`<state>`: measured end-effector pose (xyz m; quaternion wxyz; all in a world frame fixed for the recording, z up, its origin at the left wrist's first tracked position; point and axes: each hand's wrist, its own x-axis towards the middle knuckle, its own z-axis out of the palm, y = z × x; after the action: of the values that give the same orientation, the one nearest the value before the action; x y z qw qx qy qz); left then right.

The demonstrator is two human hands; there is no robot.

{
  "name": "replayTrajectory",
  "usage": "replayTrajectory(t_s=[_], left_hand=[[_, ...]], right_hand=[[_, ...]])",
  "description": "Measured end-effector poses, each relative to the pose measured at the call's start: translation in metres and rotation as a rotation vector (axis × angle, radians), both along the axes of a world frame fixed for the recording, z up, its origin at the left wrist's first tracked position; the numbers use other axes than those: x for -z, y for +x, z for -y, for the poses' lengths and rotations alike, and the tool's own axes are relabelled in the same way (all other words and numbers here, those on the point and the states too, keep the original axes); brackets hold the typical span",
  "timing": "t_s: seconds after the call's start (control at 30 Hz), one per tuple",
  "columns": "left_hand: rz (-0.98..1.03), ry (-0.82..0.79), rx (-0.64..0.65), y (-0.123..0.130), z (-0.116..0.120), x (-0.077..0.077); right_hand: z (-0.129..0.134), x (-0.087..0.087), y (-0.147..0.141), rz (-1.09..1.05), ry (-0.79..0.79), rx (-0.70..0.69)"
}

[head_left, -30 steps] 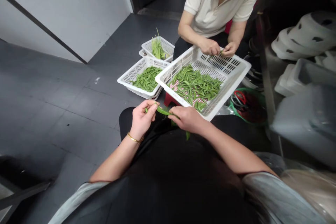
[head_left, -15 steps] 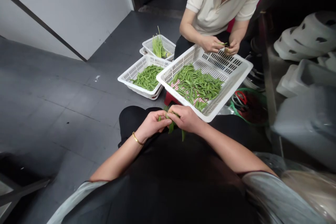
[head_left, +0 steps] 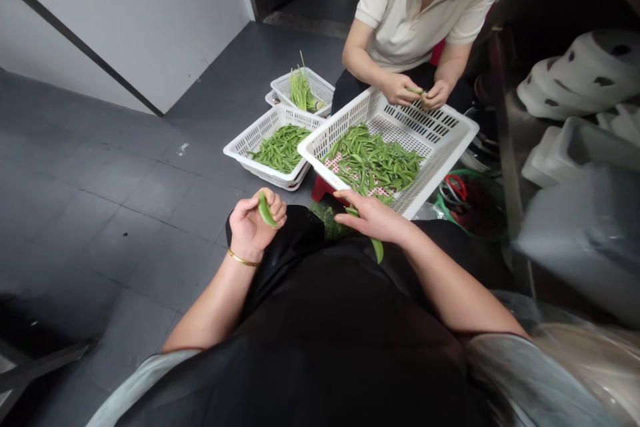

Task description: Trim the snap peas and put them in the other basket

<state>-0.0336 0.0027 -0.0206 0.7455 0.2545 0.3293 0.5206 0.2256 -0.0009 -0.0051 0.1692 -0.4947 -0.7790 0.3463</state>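
In my left hand (head_left: 253, 223), raised to the left over my knee, a green pea pod (head_left: 267, 209) lies against the curled fingers. My right hand (head_left: 373, 217) is by the near rim of the large white basket (head_left: 440, 173), thumb and index finger stretched out. More pea pods (head_left: 377, 251) stick out from under its palm and between its fingers; its other fingers are mostly hidden. Inside the large basket lies a heap of pea pods (head_left: 375, 160) on a pink-and-white dotted surface.
A smaller white basket (head_left: 240, 148) with pods stands to the left; behind it, another basket (head_left: 325, 88) holds long green stalks (head_left: 300, 90). Across from me a co-worker's hands (head_left: 420, 92) work on a pod. Green scraps (head_left: 333, 223) lie below, between my knees. Grey bins (head_left: 575, 233) stand right.
My hands were together over my lap and have parted. The left has moved left and turned up with one pod; the right has opened its thumb and index finger, still keeping pods.
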Motion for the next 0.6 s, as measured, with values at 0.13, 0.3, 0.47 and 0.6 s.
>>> replayTrajectory(t_s=[0.13,0.3,0.47,0.6], left_hand=[[-0.078,-0.053,0.154,0.017,0.008,-0.002],[-0.566,0.032,0.339,0.056,0.017,-0.004],[-0.379,-0.138,0.578,0.073,0.021,0.003],[-0.195,-0.249,0.63,0.065,0.024,0.013]], right_hand=[[-0.006,0.002,-0.004,-0.114,-0.126,0.069],[-0.007,0.019,-0.029,-0.362,-0.079,0.324],[-0.006,0.025,-0.042,-0.376,0.148,0.336],[-0.009,0.021,-0.027,-0.409,0.122,0.281]])
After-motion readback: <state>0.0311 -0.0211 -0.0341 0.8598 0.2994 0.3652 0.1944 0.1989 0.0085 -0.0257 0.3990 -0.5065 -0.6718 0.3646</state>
